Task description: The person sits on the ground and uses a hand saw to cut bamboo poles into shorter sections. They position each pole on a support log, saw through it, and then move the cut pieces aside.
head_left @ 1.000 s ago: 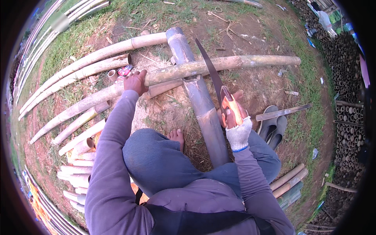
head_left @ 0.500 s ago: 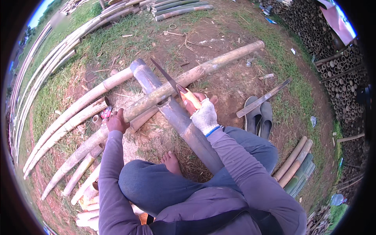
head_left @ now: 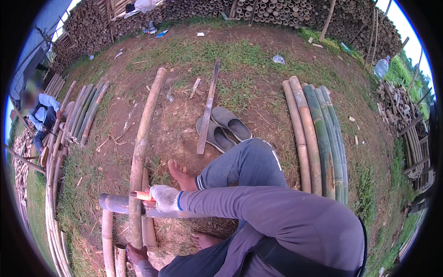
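Two hands work at the lower left of the head view. The right hand, in a white knit glove, is clenched round an orange handle whose blade is hidden behind the long bamboo pole. That pole runs from the person's lap up and away across the bare dirt, and it crosses over a grey pipe lying flat beneath the glove. The left hand is bare, low in the frame, its fingers wrapped round the near end of the same pole; part of that hand is cut off by the purple sleeve and the picture's edge. A bare foot rests just beside the pole.

Against the frame half a second earlier, the camera has swung round: the pole now runs nearly upright in the picture instead of slanting, the blade seen then no longer shows, and the gloved hand has dropped to the pole's near end. The slippers and the flat wooden slat now lie beyond the knee, and a bundle of green and tan bamboo lies well apart to the right.

Another person sits at the far left, small and blurred.
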Demonstrator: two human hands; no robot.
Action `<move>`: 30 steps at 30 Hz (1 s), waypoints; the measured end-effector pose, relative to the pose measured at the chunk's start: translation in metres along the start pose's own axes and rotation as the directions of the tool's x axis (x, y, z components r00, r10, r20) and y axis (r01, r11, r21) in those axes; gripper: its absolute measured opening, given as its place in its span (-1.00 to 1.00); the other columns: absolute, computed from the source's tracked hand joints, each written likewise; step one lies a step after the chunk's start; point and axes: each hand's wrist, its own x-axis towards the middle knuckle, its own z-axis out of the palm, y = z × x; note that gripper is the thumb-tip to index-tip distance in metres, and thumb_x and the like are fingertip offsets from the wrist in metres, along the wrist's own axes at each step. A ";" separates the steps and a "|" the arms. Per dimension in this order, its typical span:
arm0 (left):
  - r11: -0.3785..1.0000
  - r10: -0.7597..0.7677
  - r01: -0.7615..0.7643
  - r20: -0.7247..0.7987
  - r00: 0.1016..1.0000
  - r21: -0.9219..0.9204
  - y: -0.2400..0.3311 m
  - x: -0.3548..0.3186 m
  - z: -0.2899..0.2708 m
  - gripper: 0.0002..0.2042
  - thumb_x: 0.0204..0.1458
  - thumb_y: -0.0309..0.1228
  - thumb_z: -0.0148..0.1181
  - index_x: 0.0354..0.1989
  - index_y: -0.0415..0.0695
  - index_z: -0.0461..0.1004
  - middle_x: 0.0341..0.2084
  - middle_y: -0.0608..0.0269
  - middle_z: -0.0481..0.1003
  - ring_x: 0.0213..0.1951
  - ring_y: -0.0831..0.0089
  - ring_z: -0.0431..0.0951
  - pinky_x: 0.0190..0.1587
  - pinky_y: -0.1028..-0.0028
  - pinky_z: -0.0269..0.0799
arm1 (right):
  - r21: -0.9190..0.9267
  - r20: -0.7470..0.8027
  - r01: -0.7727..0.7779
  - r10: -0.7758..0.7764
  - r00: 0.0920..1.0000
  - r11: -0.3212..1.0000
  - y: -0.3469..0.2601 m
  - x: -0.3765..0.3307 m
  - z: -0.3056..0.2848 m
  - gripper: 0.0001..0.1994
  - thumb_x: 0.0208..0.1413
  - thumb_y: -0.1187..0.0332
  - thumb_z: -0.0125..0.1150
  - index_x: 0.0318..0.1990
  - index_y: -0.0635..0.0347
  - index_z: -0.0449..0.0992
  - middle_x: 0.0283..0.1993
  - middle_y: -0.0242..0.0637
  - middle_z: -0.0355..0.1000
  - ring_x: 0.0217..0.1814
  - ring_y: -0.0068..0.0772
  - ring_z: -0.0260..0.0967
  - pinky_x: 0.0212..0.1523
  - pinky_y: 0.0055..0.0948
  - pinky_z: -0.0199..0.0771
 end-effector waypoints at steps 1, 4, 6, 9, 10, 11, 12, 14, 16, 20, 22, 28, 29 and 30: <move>0.999 0.036 -0.036 -0.001 0.999 -0.001 0.009 0.003 0.003 -0.13 -0.31 -0.22 0.64 0.28 -0.03 0.35 0.09 0.04 0.55 0.13 -0.10 0.55 0.21 -0.01 0.48 | 0.377 -0.060 -0.073 0.103 0.993 0.923 0.031 0.007 0.014 -0.69 0.31 0.24 0.37 0.02 0.30 0.55 -0.20 -0.10 0.58 -0.15 -0.26 0.58 -0.12 -0.28 0.59; 0.998 0.065 -0.065 -0.006 0.998 -0.013 0.005 0.012 0.009 -0.13 -0.33 -0.21 0.64 0.27 -0.03 0.35 0.14 0.06 0.50 0.17 -0.09 0.51 0.22 -0.04 0.47 | 0.475 0.073 -0.243 0.238 0.969 0.845 0.024 0.008 0.005 -0.73 0.33 0.25 0.33 0.03 0.24 0.55 -0.12 -0.18 0.56 -0.13 -0.28 0.56 -0.13 -0.30 0.62; 0.998 0.047 -0.047 0.007 0.999 -0.035 -0.010 0.013 0.010 -0.13 -0.33 -0.20 0.64 0.27 -0.03 0.34 0.17 0.06 0.47 0.19 -0.08 0.49 0.22 -0.05 0.47 | -0.093 0.094 -0.078 0.086 0.992 0.993 -0.017 0.001 -0.015 -0.73 0.35 0.23 0.28 0.05 0.19 0.54 0.01 -0.21 0.51 -0.04 -0.24 0.55 -0.08 -0.25 0.66; 0.999 0.023 -0.023 -0.007 1.000 -0.025 -0.013 0.014 0.008 -0.14 -0.32 -0.20 0.64 0.26 -0.02 0.35 0.16 0.06 0.48 0.22 -0.05 0.48 0.22 -0.04 0.47 | 0.346 0.134 -0.272 0.239 0.962 0.898 -0.015 0.007 -0.009 -0.72 0.37 0.20 0.26 0.10 0.10 0.52 0.10 -0.22 0.47 0.04 -0.17 0.55 0.03 -0.07 0.65; 0.999 0.029 -0.029 -0.005 1.000 -0.020 -0.009 0.018 0.014 -0.15 -0.31 -0.20 0.64 0.26 -0.01 0.35 0.15 0.06 0.48 0.21 -0.05 0.48 0.22 -0.04 0.47 | 0.693 0.202 -0.395 0.364 0.909 0.603 0.000 0.012 -0.003 -0.72 0.37 0.19 0.26 0.12 0.08 0.52 0.10 -0.21 0.46 0.05 -0.15 0.55 0.06 0.00 0.64; 0.999 0.039 -0.039 -0.001 0.999 -0.012 -0.001 0.018 0.016 -0.15 -0.31 -0.21 0.63 0.25 0.00 0.35 0.14 0.06 0.48 0.20 -0.05 0.49 0.22 -0.03 0.47 | 0.781 0.168 -0.346 0.358 0.919 0.520 0.022 0.012 0.004 -0.71 0.37 0.19 0.25 0.13 0.06 0.51 0.10 -0.20 0.46 0.07 -0.14 0.55 0.09 0.06 0.62; 0.999 0.046 -0.046 -0.002 0.999 -0.005 0.009 0.018 0.014 -0.16 -0.31 -0.21 0.63 0.25 0.01 0.36 0.13 0.06 0.48 0.19 -0.05 0.50 0.21 -0.02 0.48 | 0.855 0.137 -0.287 0.347 0.928 0.431 0.042 0.014 0.012 -0.71 0.37 0.19 0.25 0.15 0.05 0.51 0.11 -0.20 0.45 0.08 -0.13 0.55 0.12 0.12 0.60; 0.998 0.056 -0.056 -0.017 0.998 -0.005 0.019 0.016 0.010 -0.18 -0.31 -0.22 0.63 0.23 0.02 0.36 0.11 0.07 0.49 0.16 -0.05 0.52 0.21 -0.01 0.48 | 0.780 -0.006 -0.140 0.230 0.973 0.610 0.064 0.011 0.021 -0.70 0.38 0.19 0.23 0.17 0.03 0.50 0.10 -0.18 0.45 0.09 -0.13 0.55 0.16 0.21 0.57; 1.000 0.028 -0.029 -0.049 0.998 -0.012 0.001 0.008 0.007 -0.20 -0.30 -0.23 0.62 0.22 0.04 0.37 0.08 0.08 0.50 0.13 -0.05 0.53 0.20 0.00 0.49 | 0.908 0.229 -0.345 0.406 0.885 0.239 0.029 0.014 0.016 -0.71 0.38 0.20 0.23 0.17 0.03 0.50 0.10 -0.17 0.45 0.09 -0.13 0.56 0.18 0.26 0.55; 0.999 0.041 -0.040 -0.089 0.995 0.016 -0.006 0.006 0.009 -0.22 -0.31 -0.21 0.60 0.21 0.05 0.38 0.04 0.08 0.55 0.10 -0.05 0.55 0.18 0.02 0.49 | 0.888 0.455 -0.426 0.465 0.759 -0.174 -0.001 0.011 -0.004 -0.70 0.37 0.24 0.25 0.15 0.12 0.50 0.10 -0.12 0.44 0.07 -0.12 0.55 0.16 0.09 0.61; 0.997 0.070 -0.069 -0.062 0.996 0.017 0.013 0.007 0.008 -0.20 -0.31 -0.21 0.59 0.23 0.05 0.37 0.04 0.05 0.58 0.11 -0.07 0.56 0.17 0.03 0.49 | 0.898 0.439 -0.389 0.452 0.776 -0.204 0.037 0.017 -0.010 -0.70 0.35 0.28 0.27 0.13 0.20 0.52 0.11 -0.07 0.43 0.07 -0.10 0.54 0.07 -0.13 0.68; 1.000 0.022 -0.021 -0.033 0.999 0.023 0.010 -0.005 -0.011 -0.14 -0.28 -0.17 0.61 0.31 0.05 0.34 0.06 0.00 0.61 0.08 -0.06 0.62 0.14 0.04 0.52 | 0.923 0.358 -0.381 0.505 0.786 -0.061 0.026 0.024 0.012 -0.68 0.43 0.27 0.12 0.18 0.28 0.46 0.10 0.10 0.41 0.04 0.01 0.56 0.01 -0.15 0.71; 0.997 0.057 -0.053 -0.076 0.995 0.060 0.003 0.000 -0.004 -0.09 -0.28 -0.16 0.62 0.36 0.07 0.31 0.07 -0.02 0.62 0.07 -0.05 0.64 0.13 0.04 0.53 | 0.924 0.366 -0.373 0.480 0.797 -0.084 0.032 0.025 0.012 -0.67 0.44 0.27 0.10 0.20 0.29 0.44 0.11 0.11 0.41 0.05 0.02 0.56 0.01 -0.15 0.71; 0.997 0.067 -0.063 -0.080 0.995 0.052 0.003 0.000 0.000 -0.08 -0.28 -0.15 0.62 0.36 0.08 0.31 0.06 -0.02 0.62 0.08 -0.05 0.64 0.13 0.05 0.54 | 0.912 0.276 -0.365 0.377 0.884 0.189 0.050 0.023 0.012 -0.67 0.44 0.28 0.11 0.20 0.30 0.42 0.12 0.11 0.41 0.07 0.02 0.55 0.03 -0.16 0.71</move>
